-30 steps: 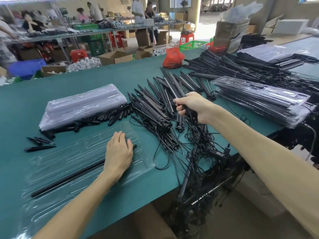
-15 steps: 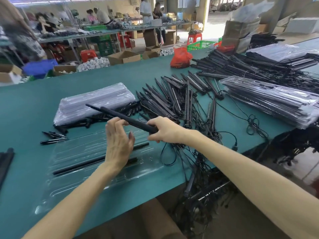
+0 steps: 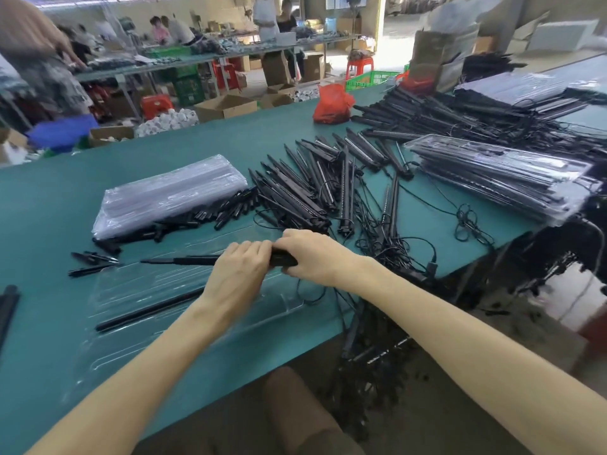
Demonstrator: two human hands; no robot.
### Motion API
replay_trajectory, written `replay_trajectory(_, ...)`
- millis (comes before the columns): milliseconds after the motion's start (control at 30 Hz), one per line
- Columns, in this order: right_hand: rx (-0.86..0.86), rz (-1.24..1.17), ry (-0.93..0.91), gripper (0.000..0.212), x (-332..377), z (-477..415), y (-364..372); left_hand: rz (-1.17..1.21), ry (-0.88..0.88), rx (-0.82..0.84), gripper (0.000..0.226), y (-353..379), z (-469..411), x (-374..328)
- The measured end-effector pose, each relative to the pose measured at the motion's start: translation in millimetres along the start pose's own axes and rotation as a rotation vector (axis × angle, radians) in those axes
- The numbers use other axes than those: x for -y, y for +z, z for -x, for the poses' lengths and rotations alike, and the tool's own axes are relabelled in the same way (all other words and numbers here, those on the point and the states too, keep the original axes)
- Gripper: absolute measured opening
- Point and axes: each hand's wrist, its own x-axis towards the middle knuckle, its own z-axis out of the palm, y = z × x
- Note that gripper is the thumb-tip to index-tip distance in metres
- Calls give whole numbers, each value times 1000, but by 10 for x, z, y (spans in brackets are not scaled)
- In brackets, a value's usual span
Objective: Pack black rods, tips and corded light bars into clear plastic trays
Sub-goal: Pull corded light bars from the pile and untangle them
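Observation:
A clear plastic tray (image 3: 131,326) lies on the green table in front of me, with one black rod (image 3: 147,310) lying in it. Over the tray's far side I hold a corded light bar (image 3: 184,260) level. My left hand (image 3: 238,274) grips its middle and my right hand (image 3: 310,254) grips its right end. Its cord trails off to the right into a tangle. Loose light bars (image 3: 295,192) fan out behind my hands. Short black tips (image 3: 230,211) lie in a row beside them.
A wrapped stack of empty trays (image 3: 170,192) sits at the back left. Filled trays (image 3: 499,178) are stacked at the right. A few pointed black tips (image 3: 92,262) lie left of the tray. Cords hang over the table's front edge (image 3: 371,339). A red bag (image 3: 331,103) stands farther back.
My right hand picked a light bar from the pile and carried it left over the tray. My left hand lifted off the tray and took hold of the bar's middle.

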Motion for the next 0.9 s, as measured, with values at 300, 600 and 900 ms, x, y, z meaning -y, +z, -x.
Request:
replay_trajectory(300, -170, 39, 196, 47, -422, 341, -160, 3, -202, 7, 2, -97, 21, 564)
replay_trajectory(600, -226, -541, 280, 34, -509, 512, -426, 204, -277, 113, 19, -146, -29, 616)
replay_trajectory(900, -331, -933, 258, 40, -344, 349, -965, 709, -380, 118, 22, -242, -202, 365)
